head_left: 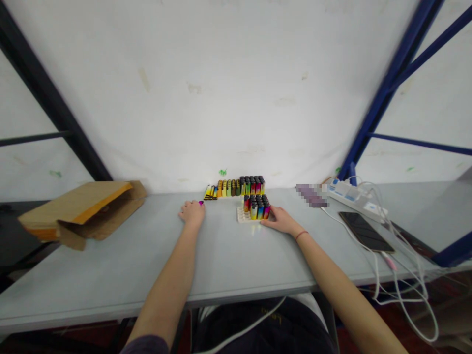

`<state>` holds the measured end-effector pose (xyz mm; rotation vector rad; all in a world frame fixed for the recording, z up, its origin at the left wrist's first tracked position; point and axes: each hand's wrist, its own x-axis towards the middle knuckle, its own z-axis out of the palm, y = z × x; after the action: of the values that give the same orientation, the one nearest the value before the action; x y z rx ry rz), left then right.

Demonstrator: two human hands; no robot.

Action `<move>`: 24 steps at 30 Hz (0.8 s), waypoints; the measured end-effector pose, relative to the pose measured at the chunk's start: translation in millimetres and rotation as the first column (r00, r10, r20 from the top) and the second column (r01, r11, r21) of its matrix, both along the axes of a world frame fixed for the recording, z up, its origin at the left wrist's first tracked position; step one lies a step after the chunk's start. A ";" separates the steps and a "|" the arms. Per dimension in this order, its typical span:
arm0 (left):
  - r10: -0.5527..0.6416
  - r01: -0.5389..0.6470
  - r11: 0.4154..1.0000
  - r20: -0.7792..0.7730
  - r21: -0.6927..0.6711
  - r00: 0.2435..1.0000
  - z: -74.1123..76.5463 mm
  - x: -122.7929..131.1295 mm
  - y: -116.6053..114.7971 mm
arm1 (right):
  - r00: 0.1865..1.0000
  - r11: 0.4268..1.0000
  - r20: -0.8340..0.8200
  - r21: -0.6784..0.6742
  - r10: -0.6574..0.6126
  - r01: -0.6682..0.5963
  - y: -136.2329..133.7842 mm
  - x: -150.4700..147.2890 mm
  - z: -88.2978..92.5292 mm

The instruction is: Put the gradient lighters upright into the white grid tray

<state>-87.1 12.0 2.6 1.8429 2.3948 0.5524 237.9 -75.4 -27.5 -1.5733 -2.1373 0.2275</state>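
Grey laminate surface stands against a scuffed white wall, between a black steel frame and a blue steel frame. Glossy multicoloured plastic lighters stand in a tight row at the back, with yellow-banded ones tilted in sequence beside them. More lighters sit upright in a white moulded tray. The right hand lies open and flat, fingertips against the tray. The left hand is curled beside a small magenta item; any grip cannot be determined. A kraft envelope lies far left; a power strip, white cables and a phone lie right.
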 end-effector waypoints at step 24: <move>-0.578 0.398 0.792 0.358 0.462 0.733 -6.1 78.3 -25.3 | 0.999 1.000 -0.032 -0.014 0.017 -0.018 -1.2 0.2 1.7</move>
<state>-8.8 -13.3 -3.5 2.0431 1.4534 1.2660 238.1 -76.6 -25.8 -1.5491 -2.1304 0.2721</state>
